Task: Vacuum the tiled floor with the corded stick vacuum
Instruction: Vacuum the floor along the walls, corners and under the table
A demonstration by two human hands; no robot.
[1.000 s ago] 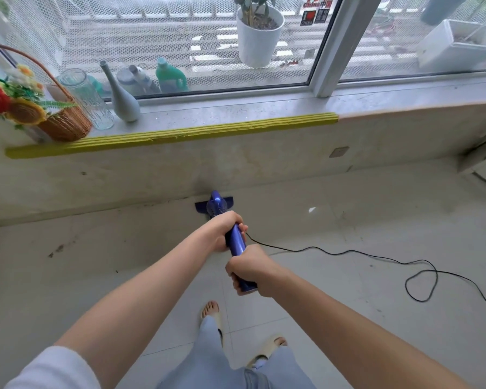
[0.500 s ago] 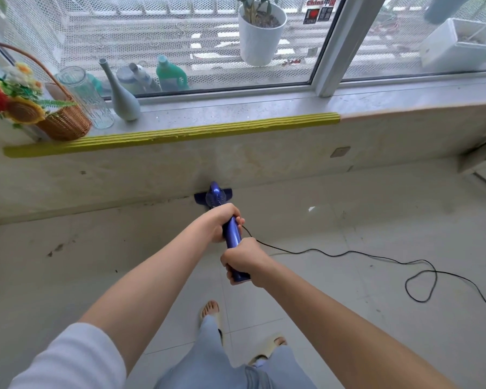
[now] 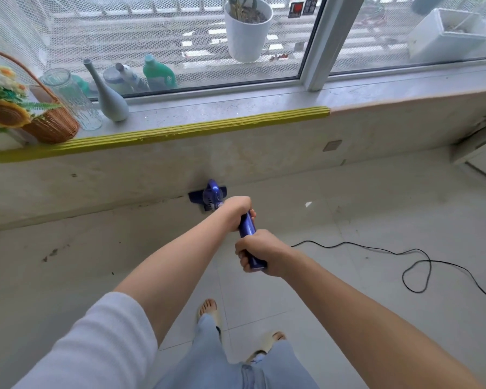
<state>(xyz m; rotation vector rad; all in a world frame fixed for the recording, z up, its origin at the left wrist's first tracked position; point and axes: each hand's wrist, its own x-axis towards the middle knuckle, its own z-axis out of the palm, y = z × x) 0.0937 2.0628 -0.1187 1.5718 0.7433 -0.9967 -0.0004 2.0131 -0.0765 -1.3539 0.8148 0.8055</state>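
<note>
Both hands grip blue stick vacuum [image 3: 247,226].

One blue stick vacuum [image 3: 247,224], one black cord [image 3: 415,265], two hands: left hand [image 3: 237,210], right hand [image 3: 257,252]. On the sill: one wicker basket [image 3: 54,126], one glass jar [image 3: 73,99], one grey vase [image 3: 107,96]. Outside: one white plant pot [image 3: 247,32].

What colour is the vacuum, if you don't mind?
The vacuum is deep metallic blue, seen in the head view.

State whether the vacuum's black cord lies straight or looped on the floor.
Looped. The black cord trails right from the vacuum across the tiled floor and curls into one loop.
</note>
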